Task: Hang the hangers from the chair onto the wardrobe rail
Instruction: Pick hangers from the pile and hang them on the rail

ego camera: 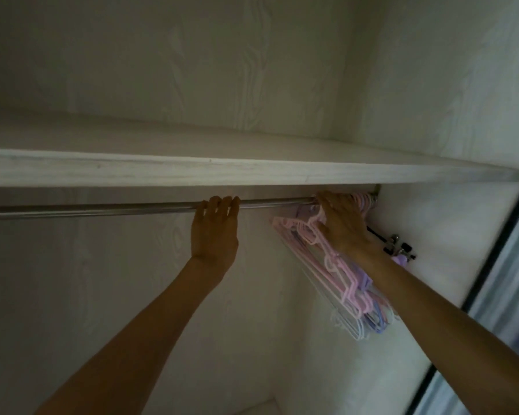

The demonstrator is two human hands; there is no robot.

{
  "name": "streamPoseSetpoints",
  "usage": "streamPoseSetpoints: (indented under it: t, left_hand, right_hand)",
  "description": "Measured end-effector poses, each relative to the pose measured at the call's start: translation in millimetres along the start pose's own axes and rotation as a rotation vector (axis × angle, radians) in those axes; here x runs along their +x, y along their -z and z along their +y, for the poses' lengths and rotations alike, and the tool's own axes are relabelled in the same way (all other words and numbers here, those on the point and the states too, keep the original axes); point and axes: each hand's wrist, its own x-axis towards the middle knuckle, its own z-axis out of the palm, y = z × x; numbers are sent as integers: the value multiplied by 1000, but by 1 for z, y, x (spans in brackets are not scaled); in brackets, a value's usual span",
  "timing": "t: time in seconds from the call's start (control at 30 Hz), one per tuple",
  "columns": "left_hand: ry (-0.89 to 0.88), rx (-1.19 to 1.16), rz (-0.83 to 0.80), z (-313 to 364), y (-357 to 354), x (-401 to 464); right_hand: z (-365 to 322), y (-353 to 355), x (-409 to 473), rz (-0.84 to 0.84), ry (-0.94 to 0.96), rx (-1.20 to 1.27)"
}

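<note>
Both forearms come up from the bottom edge of the view, reaching into the wardrobe (450,94), so they're the closest thing to the camera. Inside it's basically one white wood-grain box: a shelf (252,172) runs across, and the metal rail (102,208) sits just under the shelf's front edge.

All the hangers (336,274) I can see are bunched at the right end of the rail, right up against the wardrobe's right wall. Pink, purple and white thin ones, packed tight, their bodies swinging down and toward the camera at an angle. A dark hanger with metal clips (397,245) hangs just behind them, nearest the wall.

Left hand (215,232): arm stretched up, palm facing away, fingers (219,203) hooked over the bare rail about mid-span, so it's gripping the rail and nothing else.

Right hand (343,223): reaching up to the hanger bunch, fingers spread and curled around the necks and hooks of the hangers just below the rail, thumb down on the pink ones. Can't make out how many it actually has hold of.

A dark-framed sliding door (498,250) cuts across the right edge.
</note>
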Motion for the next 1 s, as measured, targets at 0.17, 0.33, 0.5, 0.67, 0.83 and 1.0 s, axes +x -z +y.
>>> streamPoseSetpoints:
  t: [0.17, 0.33, 0.5, 0.67, 0.83, 1.0]
  left_hand:
    - [-27, -101, 80, 38, 3, -27]
    - [-103, -402, -28, 135, 20, -70]
    - [-149, -526, -285, 243, 9, -141]
    - [-254, -554, -570, 351, -31, -246]
    - [-295, -518, -767, 424, -64, -315]
    - [-300, -457, -953, 488, -121, -364]
  right_hand:
    - [4, 26, -63, 237, 184, 51]
    - [35, 60, -171, 137, 201, 80]
    - [98, 73, -321, -149, -107, 193]
    - [170, 65, -485, -474, -336, 155]
    - [218, 54, -604, -666, -505, 178]
    - [260, 9, -692, -823, -688, 227]
